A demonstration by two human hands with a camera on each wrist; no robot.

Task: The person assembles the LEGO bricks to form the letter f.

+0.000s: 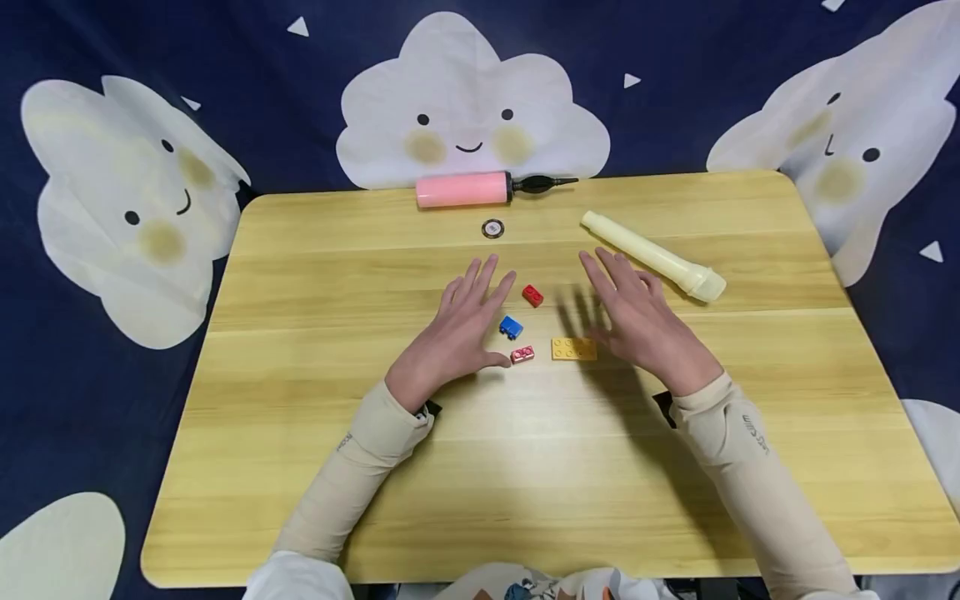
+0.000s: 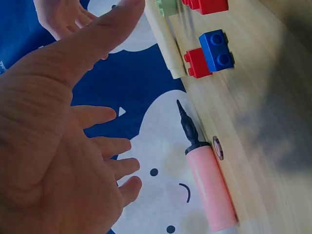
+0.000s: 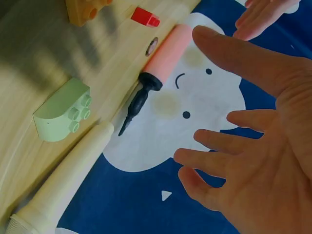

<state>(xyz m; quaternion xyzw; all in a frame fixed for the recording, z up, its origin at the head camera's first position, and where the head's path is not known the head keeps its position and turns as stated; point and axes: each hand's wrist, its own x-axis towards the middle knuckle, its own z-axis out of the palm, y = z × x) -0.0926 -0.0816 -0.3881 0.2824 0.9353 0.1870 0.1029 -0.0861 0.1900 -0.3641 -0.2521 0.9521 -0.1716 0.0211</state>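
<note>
My left hand (image 1: 457, 333) hovers above the table, fingers spread and nothing in it. By its thumb lie a red toy brick (image 1: 522, 354) and a blue brick (image 1: 511, 327), with another red brick (image 1: 532, 295) beyond its fingertips. The right hand (image 1: 641, 321) is also raised with fingers extended, holding nothing. A yellow-orange brick (image 1: 573, 349) lies just left of it. In the right wrist view a pale green brick (image 3: 63, 112) with a rounded side rests on the table; from the head view the right hand hides it.
A pink hand pump (image 1: 462, 190) with a black nozzle lies along the back edge of the wooden table (image 1: 300, 467). In front of it is a small round dark-rimmed disc (image 1: 492, 228). A cream tube-like stick (image 1: 652, 254) lies at the back right.
</note>
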